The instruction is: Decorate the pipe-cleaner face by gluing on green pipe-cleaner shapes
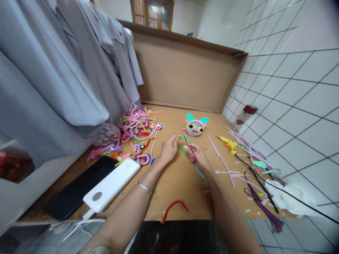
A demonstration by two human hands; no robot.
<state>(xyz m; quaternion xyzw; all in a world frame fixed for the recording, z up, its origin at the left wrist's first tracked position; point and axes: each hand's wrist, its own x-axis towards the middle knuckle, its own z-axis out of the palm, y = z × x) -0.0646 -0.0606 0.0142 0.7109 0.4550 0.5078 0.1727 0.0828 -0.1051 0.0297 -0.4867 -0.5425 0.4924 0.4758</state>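
Observation:
My right hand [198,155] is closed around a pair of scissors [192,152] with reddish handles, its blades pointing up and away. My left hand [170,146] has thumb and fingers pinched on one end of a short green pipe cleaner [182,137], close to the blade tips. Other green pieces [183,151] lie on the table between my hands. A blue pipe cleaner [200,173] extends below my right hand; whether I hold it I cannot tell. Just beyond stands a small round face figure [195,127] with green ears, yellow-rimmed eyes and a pink edge.
A tangled heap of pipe cleaners [137,121] lies left, behind a white power bank [112,184] and black slab [79,187]. At right are a yellow glue gun [228,144] with its cord, lilac stems [221,155], a purple tassel [265,208] and a red-lidded jar [245,116].

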